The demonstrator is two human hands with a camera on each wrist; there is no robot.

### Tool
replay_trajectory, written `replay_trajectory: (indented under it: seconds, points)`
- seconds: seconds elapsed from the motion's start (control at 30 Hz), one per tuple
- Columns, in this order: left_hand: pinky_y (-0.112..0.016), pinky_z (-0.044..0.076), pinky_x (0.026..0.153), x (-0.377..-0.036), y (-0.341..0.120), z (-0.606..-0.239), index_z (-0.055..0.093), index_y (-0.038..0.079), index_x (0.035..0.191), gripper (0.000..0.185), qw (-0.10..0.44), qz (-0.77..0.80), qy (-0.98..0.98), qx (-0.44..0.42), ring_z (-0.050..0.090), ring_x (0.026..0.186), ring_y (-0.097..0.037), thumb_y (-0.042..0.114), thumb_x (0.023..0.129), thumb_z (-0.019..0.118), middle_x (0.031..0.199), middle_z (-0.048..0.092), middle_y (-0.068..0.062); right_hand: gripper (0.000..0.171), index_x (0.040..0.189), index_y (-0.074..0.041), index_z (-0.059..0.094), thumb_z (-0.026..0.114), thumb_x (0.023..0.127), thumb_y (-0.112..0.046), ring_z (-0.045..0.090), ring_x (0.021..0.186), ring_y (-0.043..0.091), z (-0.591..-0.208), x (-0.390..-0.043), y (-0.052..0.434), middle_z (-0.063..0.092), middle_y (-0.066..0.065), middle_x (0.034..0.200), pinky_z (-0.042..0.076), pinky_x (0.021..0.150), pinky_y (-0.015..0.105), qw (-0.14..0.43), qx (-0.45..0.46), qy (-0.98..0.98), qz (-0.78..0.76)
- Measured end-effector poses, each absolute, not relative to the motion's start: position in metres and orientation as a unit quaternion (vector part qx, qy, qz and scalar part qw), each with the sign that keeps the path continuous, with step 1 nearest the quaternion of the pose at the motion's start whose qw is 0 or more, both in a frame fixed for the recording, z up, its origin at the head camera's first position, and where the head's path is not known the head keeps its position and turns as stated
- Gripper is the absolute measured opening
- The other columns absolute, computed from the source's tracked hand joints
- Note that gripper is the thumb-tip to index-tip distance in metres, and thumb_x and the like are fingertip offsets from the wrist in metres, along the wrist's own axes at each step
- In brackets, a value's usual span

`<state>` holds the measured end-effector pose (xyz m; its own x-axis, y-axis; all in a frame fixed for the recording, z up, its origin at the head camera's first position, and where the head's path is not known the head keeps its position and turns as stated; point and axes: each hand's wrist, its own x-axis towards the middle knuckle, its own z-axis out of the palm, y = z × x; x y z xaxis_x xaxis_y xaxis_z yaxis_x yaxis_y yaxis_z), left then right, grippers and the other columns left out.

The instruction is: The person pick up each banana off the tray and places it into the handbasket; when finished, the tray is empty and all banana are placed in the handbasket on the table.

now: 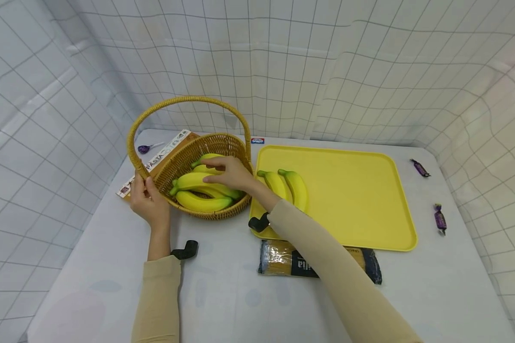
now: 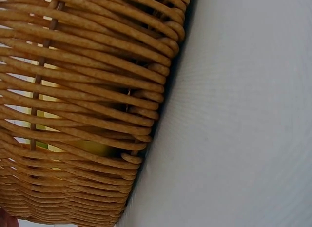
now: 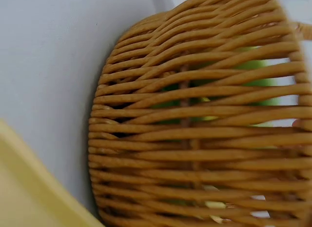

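A wicker basket (image 1: 216, 215) with a tall arched handle holds several yellow bananas (image 1: 203, 202). My left hand (image 1: 150, 202) grips the basket's left rim near the foot of the handle, thumb on the near side. Over the bananas inside, my right hand (image 1: 231, 174) reaches in from the right, thumb and fingers spread apart; whether they touch a banana is hard to tell. Two more bananas (image 1: 298, 188) lie at the left end of a yellow tray (image 1: 347, 190). Both wrist views show mainly the basket's woven side (image 2: 87, 90), with bananas glimpsed through the gaps.
Behind the basket lies a pasta box (image 1: 167, 151) with a purple lollipop (image 1: 143, 149) beside it. A pasta packet (image 1: 279, 257) sits in front of the tray, partly under my right sleeve. Two purple-wrapped candies (image 1: 440, 219) are at the right. A small label (image 1: 257, 141) lies behind.
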<state>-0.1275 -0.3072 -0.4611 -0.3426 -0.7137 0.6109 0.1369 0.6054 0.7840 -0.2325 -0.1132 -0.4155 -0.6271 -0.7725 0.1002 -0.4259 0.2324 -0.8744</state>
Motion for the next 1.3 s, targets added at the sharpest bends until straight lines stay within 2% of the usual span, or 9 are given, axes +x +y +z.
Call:
replay_trajectory:
  seconds: [0.33,0.57,0.7,0.8,0.97,1.3]
  points:
    - [-0.011,0.036,0.073,-0.128,-0.307,-0.461,0.064,0.002,0.128,0.033,0.538,-0.389,-0.718,0.209,0.044,0.081,0.008,0.017,0.099,0.055,0.102,0.065,-0.026,0.058,0.142,-0.010,0.051,0.072,0.089,-0.021,0.050,0.132,0.020,-0.395,-0.215,-0.072,0.053,0.008,0.145,0.041,0.106,0.023,0.140,-0.397,0.760,-0.495]
    - [-0.013,0.036,0.074,-0.128,-0.307,-0.459,0.066,0.002,0.125,0.032,0.536,-0.394,-0.718,0.205,0.043,0.082,0.008,0.016,0.099,0.055,0.103,0.066,-0.025,0.057,0.141,-0.005,0.052,0.072,0.088,-0.014,0.050,0.132,0.023,-0.386,-0.205,-0.035,0.053,0.011,0.144,0.041,0.109,0.036,0.115,-0.373,0.750,-0.534]
    - [-0.012,0.034,0.072,-0.128,-0.306,-0.459,0.067,0.004,0.124,0.029,0.546,-0.394,-0.711,0.204,0.042,0.079,0.007,0.012,0.097,0.057,0.098,0.067,-0.024,0.056,0.140,-0.003,0.052,0.071,0.088,-0.009,0.050,0.131,0.026,-0.385,-0.202,-0.013,0.053,0.014,0.143,0.042,0.108,0.030,0.092,-0.353,0.746,-0.557]
    - [-0.012,0.033,0.071,-0.128,-0.305,-0.459,0.068,0.004,0.123,0.029,0.548,-0.396,-0.708,0.203,0.042,0.078,0.007,0.011,0.097,0.058,0.097,0.067,-0.023,0.056,0.140,-0.001,0.051,0.071,0.087,-0.006,0.052,0.129,0.028,-0.386,-0.200,0.005,0.053,0.015,0.142,0.042,0.108,0.030,0.075,-0.338,0.746,-0.569]
    - [-0.013,0.034,0.072,-0.127,-0.303,-0.456,0.067,0.003,0.123,0.029,0.546,-0.395,-0.711,0.199,0.043,0.079,0.006,0.011,0.097,0.057,0.097,0.066,-0.025,0.059,0.142,-0.004,0.051,0.071,0.087,-0.006,0.051,0.129,0.028,-0.391,-0.194,0.034,0.053,0.015,0.143,0.041,0.108,0.043,0.049,-0.301,0.761,-0.573]
    - [-0.014,0.033,0.074,-0.128,-0.304,-0.456,0.067,0.003,0.123,0.029,0.550,-0.393,-0.709,0.202,0.043,0.081,0.004,0.009,0.096,0.057,0.098,0.067,-0.024,0.068,0.147,-0.009,0.044,0.074,0.086,-0.012,0.045,0.134,0.029,-0.409,-0.189,0.079,0.045,0.013,0.149,0.038,0.110,0.044,0.026,-0.241,0.807,-0.539]
